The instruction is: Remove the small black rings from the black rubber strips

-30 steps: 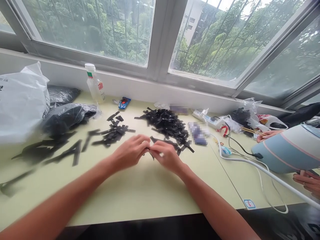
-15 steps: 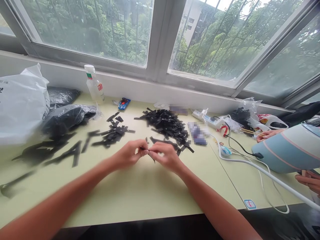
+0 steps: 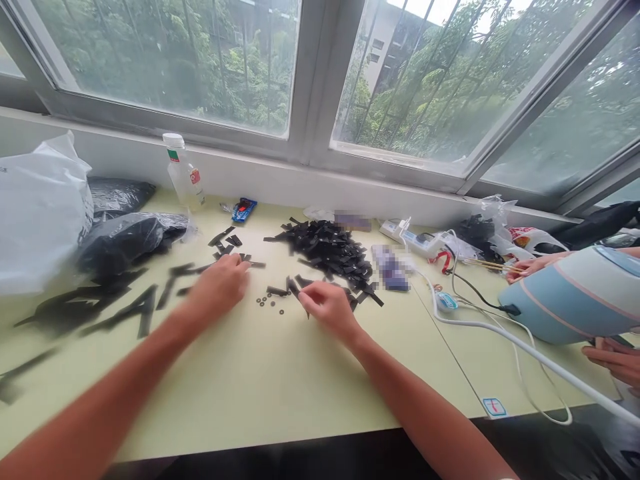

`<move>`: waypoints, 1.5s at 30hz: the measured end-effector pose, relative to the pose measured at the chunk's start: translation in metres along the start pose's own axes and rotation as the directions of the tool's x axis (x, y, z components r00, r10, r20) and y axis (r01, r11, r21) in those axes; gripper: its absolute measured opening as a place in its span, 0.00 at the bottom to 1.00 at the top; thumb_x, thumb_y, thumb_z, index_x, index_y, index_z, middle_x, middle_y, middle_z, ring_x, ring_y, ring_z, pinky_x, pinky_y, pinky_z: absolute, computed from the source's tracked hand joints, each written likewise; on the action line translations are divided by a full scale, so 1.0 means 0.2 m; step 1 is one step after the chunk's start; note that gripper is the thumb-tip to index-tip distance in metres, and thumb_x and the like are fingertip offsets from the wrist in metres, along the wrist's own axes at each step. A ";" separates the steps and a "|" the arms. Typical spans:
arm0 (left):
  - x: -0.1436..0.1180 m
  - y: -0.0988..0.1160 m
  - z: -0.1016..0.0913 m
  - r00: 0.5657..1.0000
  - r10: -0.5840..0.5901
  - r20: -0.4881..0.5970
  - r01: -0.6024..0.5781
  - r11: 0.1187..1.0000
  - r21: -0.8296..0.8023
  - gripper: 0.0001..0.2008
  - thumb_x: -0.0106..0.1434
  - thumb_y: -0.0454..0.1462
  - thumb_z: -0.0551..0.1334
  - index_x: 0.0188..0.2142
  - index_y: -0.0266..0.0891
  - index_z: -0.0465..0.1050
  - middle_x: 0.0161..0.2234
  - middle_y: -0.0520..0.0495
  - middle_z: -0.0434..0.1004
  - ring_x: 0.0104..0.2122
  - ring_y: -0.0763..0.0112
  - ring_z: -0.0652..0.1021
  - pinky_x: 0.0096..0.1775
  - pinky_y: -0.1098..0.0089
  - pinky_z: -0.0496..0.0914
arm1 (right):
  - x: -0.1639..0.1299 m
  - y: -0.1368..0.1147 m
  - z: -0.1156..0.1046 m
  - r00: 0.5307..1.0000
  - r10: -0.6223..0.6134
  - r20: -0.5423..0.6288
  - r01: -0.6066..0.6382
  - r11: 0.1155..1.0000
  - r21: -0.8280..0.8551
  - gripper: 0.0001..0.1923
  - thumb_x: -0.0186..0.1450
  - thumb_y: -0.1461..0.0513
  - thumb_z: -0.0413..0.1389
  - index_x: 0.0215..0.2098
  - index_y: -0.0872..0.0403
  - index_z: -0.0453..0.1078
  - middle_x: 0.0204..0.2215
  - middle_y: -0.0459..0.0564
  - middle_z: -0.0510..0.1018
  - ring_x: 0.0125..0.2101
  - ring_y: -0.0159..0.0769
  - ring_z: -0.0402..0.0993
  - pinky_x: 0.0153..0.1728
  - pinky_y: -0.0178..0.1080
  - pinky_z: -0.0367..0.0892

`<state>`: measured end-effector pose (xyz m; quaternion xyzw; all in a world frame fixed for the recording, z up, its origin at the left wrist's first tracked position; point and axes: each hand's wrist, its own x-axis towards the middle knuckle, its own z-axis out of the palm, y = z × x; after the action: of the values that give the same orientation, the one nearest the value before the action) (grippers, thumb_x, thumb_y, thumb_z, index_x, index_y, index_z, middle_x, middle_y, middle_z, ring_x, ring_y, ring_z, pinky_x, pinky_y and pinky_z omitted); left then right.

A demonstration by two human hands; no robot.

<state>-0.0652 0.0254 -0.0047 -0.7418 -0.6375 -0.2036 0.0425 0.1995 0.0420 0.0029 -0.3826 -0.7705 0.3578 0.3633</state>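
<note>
Head view, clock centred on the loose rings, window at twelve: a worker's two bare hands are apart over a pale yellow-green tabletop [image 3: 270,380]. The left hand [image 3: 216,287], at nine to ten o'clock, has its fingertips at a small pile of flat black strips [image 3: 257,265]; whether they grip one cannot be told. The right hand [image 3: 327,308], at three, is curled, thumb against fingers, apparently pinching a narrow black strip [image 3: 294,289] that lies mostly hidden.

Between the hands sit several small, dark, round rings [image 3: 281,312], separate from any strip. A large heap of flat black strips [image 3: 330,250] rises near two o'clock; more black strips [image 3: 145,310], blurred, spread toward nine.

The handling looks partway along: one strip in hand, rings lying loose, and many strips in both piles. Which pieces are finished cannot be told. At three to four, a co-worker's hand [image 3: 613,360] steadies a blue-and-white cylinder [image 3: 560,300].
</note>
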 end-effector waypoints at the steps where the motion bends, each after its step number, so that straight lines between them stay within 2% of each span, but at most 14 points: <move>1: 0.00 -0.02 0.01 1.000 -0.011 0.027 0.010 1.000 0.015 0.15 0.69 0.39 0.51 0.39 0.38 0.77 0.37 0.39 0.74 0.41 0.56 0.75 0.40 0.62 0.71 | 0.00 0.00 0.00 1.000 -0.001 0.006 0.001 1.000 -0.008 0.08 0.65 0.60 0.57 0.28 0.52 0.73 0.26 0.45 0.77 0.27 0.33 0.71 0.30 0.34 0.65; 5: 0.00 -0.02 0.03 0.994 -0.015 0.107 0.019 0.999 -0.035 0.16 0.68 0.37 0.52 0.41 0.39 0.78 0.38 0.39 0.75 0.42 0.57 0.76 0.42 0.63 0.72 | 0.00 0.01 0.00 1.000 -0.026 -0.011 0.025 0.999 -0.044 0.08 0.64 0.60 0.57 0.28 0.52 0.73 0.26 0.45 0.77 0.27 0.32 0.70 0.30 0.34 0.65; 10: 0.00 -0.02 0.03 0.994 -0.014 0.111 0.024 0.996 -0.087 0.17 0.68 0.37 0.52 0.49 0.38 0.76 0.43 0.39 0.77 0.42 0.56 0.78 0.45 0.61 0.72 | 0.03 0.02 -0.06 0.969 0.120 -0.217 -0.126 0.992 -0.015 0.14 0.66 0.54 0.56 0.29 0.54 0.75 0.28 0.48 0.78 0.28 0.35 0.71 0.31 0.36 0.66; 13: 0.00 -0.02 0.03 0.996 -0.022 0.089 0.034 0.990 -0.134 0.18 0.67 0.38 0.54 0.52 0.38 0.74 0.44 0.39 0.77 0.43 0.56 0.78 0.45 0.60 0.72 | 0.07 0.06 -0.10 0.911 0.254 -0.326 -0.233 0.967 0.104 0.20 0.67 0.49 0.54 0.42 0.56 0.77 0.35 0.52 0.80 0.35 0.39 0.74 0.36 0.38 0.68; 16: 0.00 -0.01 0.02 0.997 -0.032 0.072 0.041 0.990 -0.136 0.18 0.67 0.37 0.53 0.51 0.38 0.74 0.42 0.39 0.79 0.43 0.54 0.79 0.43 0.60 0.72 | 0.09 0.10 -0.13 0.866 0.335 -0.372 -0.306 0.942 0.136 0.31 0.65 0.47 0.55 0.59 0.59 0.68 0.44 0.56 0.77 0.34 0.38 0.74 0.37 0.39 0.71; 18: 0.01 0.01 0.02 0.998 -0.046 0.037 0.050 0.988 -0.144 0.17 0.67 0.37 0.52 0.50 0.38 0.75 0.42 0.39 0.79 0.41 0.54 0.79 0.41 0.60 0.72 | 0.08 0.11 -0.12 0.863 0.307 -0.401 -0.296 0.951 0.090 0.33 0.64 0.48 0.57 0.62 0.57 0.64 0.46 0.56 0.74 0.32 0.36 0.72 0.37 0.40 0.71; 21: 0.01 0.05 -0.01 0.993 -0.098 -0.065 0.080 0.969 -0.234 0.16 0.66 0.37 0.54 0.49 0.38 0.75 0.40 0.41 0.80 0.37 0.59 0.79 0.41 0.61 0.73 | 0.06 0.08 -0.09 0.924 0.144 -0.353 -0.151 0.988 0.009 0.22 0.66 0.52 0.56 0.55 0.52 0.71 0.44 0.53 0.73 0.32 0.34 0.70 0.38 0.39 0.70; 24: 0.01 0.10 -0.04 0.971 -0.210 -0.113 0.130 0.865 -0.484 0.15 0.64 0.40 0.61 0.49 0.39 0.75 0.36 0.45 0.81 0.35 0.64 0.80 0.43 0.62 0.74 | 0.03 0.04 -0.04 0.982 0.010 -0.188 -0.008 1.000 0.008 0.13 0.68 0.55 0.55 0.46 0.52 0.75 0.41 0.51 0.76 0.30 0.33 0.69 0.34 0.37 0.69; 26: 0.01 0.15 -0.06 0.968 -0.245 -0.051 0.142 0.706 -0.694 0.17 0.64 0.43 0.64 0.50 0.38 0.74 0.36 0.45 0.82 0.36 0.65 0.80 0.43 0.63 0.75 | 0.01 0.01 -0.01 0.995 -0.016 -0.101 0.022 0.998 0.057 0.13 0.68 0.55 0.56 0.46 0.52 0.76 0.41 0.51 0.78 0.30 0.33 0.70 0.33 0.37 0.68; 30: -0.01 0.24 -0.07 0.979 -0.180 0.099 0.171 0.442 -0.881 0.22 0.61 0.45 0.68 0.51 0.38 0.73 0.38 0.43 0.82 0.37 0.63 0.82 0.41 0.63 0.77 | -0.01 -0.02 0.03 0.998 0.063 0.011 -0.064 0.983 0.171 0.19 0.67 0.51 0.56 0.50 0.52 0.76 0.44 0.52 0.79 0.32 0.34 0.73 0.33 0.37 0.70; 34: -0.04 0.30 -0.04 0.988 -0.059 0.145 0.156 0.377 -0.913 0.21 0.60 0.42 0.68 0.51 0.38 0.72 0.39 0.43 0.82 0.38 0.63 0.82 0.43 0.62 0.78 | -0.01 -0.01 0.04 0.990 0.128 0.064 -0.139 0.969 0.204 0.20 0.65 0.49 0.59 0.49 0.52 0.76 0.39 0.51 0.81 0.29 0.33 0.73 0.30 0.36 0.70; 40: -0.04 0.30 -0.02 0.990 -0.035 0.134 0.136 0.432 -0.892 0.20 0.62 0.42 0.66 0.51 0.38 0.72 0.37 0.44 0.82 0.36 0.65 0.81 0.42 0.62 0.78 | 0.00 -0.02 0.02 0.977 0.208 0.054 -0.215 0.955 0.204 0.15 0.63 0.51 0.60 0.36 0.54 0.78 0.24 0.46 0.77 0.20 0.29 0.66 0.22 0.34 0.64; 42: -0.03 0.27 -0.02 0.994 -0.047 0.095 0.106 0.513 -0.852 0.19 0.63 0.42 0.65 0.52 0.39 0.71 0.37 0.45 0.81 0.37 0.66 0.81 0.42 0.63 0.77 | 0.01 -0.01 0.00 0.973 0.227 0.040 -0.230 0.946 0.227 0.16 0.63 0.50 0.60 0.36 0.54 0.77 0.23 0.46 0.75 0.19 0.29 0.63 0.20 0.34 0.63; 45: -0.02 0.21 -0.02 1.000 -0.007 -0.001 0.004 0.717 -0.697 0.16 0.65 0.40 0.61 0.52 0.39 0.72 0.38 0.45 0.80 0.36 0.67 0.79 0.42 0.64 0.75 | 0.02 0.01 -0.03 0.975 0.221 -0.010 -0.214 0.951 0.223 0.18 0.63 0.48 0.59 0.36 0.55 0.76 0.21 0.45 0.73 0.19 0.29 0.63 0.21 0.34 0.62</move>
<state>-0.0267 0.0132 0.0058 -0.7009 -0.5163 -0.4301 -0.2391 0.2029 0.0475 0.0050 -0.4286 -0.6729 0.4720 0.3752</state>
